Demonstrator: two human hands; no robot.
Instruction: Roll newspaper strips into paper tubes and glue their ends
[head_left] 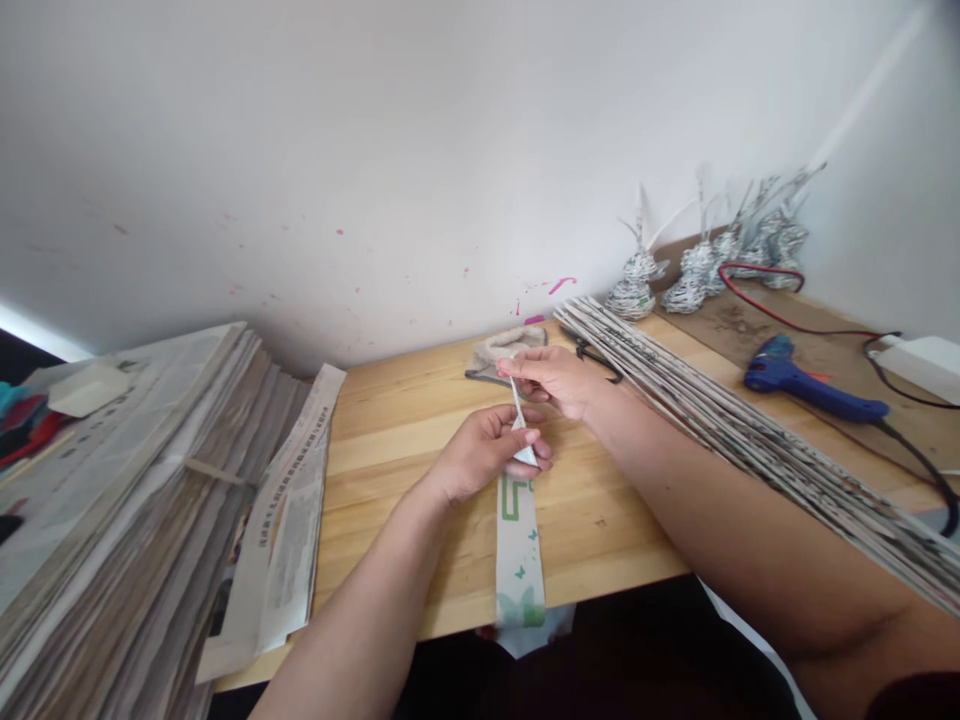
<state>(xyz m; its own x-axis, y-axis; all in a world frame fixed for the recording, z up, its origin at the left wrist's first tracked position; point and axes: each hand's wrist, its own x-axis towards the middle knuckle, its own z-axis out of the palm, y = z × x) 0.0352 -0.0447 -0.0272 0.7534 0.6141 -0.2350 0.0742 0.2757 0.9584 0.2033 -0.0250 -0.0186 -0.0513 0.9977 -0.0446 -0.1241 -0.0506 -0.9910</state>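
Observation:
A strip of printed paper (520, 550) with green marks and butterflies runs down over the table's front edge. Its far end narrows into a thin rolled tube between my hands. My left hand (491, 450) is closed on the strip where the flat part turns into the tube, thumb on top. Farther back, my right hand (555, 378) pinches the tip of the tube between thumb and fingers. Just behind my right hand lies a folded grey-beige cloth (495, 350).
Stacked newspapers (172, 480) and loose cut sheets (289, 540) stand at left. On the right are a bundle of rolled paper sticks (697, 410), a blue glue gun (814, 385) with its cord, a white box (926, 362) and several woven paper figures (634, 285) along the wall.

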